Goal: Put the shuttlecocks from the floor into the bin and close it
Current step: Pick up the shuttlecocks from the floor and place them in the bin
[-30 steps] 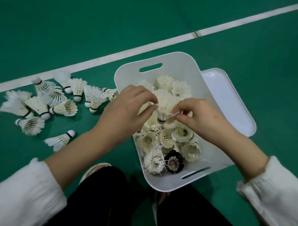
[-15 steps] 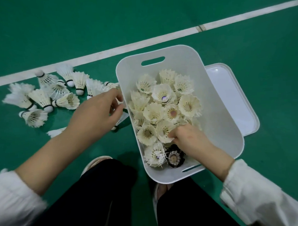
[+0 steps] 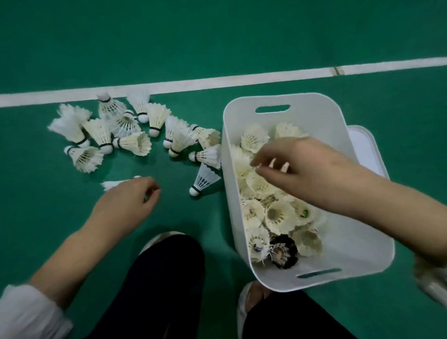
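Head view. Green floor (image 3: 238, 37). White bin (image 3: 317, 115) upright, partly filled with shuttlecocks (image 3: 279, 215). The lid (image 3: 366, 149) lies off, behind the bin's right side. A loose pile (image 3: 130, 137) waits on the floor left of the bin. Right hand (image 3: 300, 164) hovers over the bin, fingers slack, nothing held. Left hand (image 3: 127, 200) is low over the floor, loosely curled, seemingly empty; a stray (image 3: 111, 184) lies partly hidden behind it. Risks, as judged: a hasty grab crushes feathers, and a forearm catching the rim tips the bin.
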{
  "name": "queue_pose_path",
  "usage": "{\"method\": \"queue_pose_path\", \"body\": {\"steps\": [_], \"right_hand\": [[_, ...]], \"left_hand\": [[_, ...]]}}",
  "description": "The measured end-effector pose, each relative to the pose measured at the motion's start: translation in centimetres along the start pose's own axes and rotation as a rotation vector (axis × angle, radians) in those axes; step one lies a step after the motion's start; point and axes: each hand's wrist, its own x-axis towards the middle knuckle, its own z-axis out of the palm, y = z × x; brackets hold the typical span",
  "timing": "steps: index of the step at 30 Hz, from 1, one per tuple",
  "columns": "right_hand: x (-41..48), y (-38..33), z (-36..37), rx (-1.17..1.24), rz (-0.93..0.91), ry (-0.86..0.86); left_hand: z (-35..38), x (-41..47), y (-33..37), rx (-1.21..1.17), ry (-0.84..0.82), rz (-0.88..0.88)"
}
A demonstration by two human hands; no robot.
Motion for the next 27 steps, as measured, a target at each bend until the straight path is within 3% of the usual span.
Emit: {"method": "queue_pose_path", "body": {"steps": [5,15,17,23,27], "right_hand": [[7.5,-5.4,5.6,-0.008,-0.14,-0.014],[14.0,-3.8,14.7,-0.051,0.215,-0.04],[14.1,-3.5,15.5,-0.077,0.28,-0.037],[14.2,-4.4,16.7,0.254,0.485,0.011],[14.5,-5.3,17.4,0.213,0.486,0.036]], "left_hand": [[0.5,-1.1,-4.8,0.013,-0.005,-0.237],[2.5,-0.2,-8.7,-0.02,0.117,-0.476],[3.5,0.5,-8.9,-0.117,0.118,-0.51],[4.9,1.2,-8.6,-0.507,0.274,-0.473],[5.2,0.6,-8.8,-0.728,0.272,-0.455]]}}
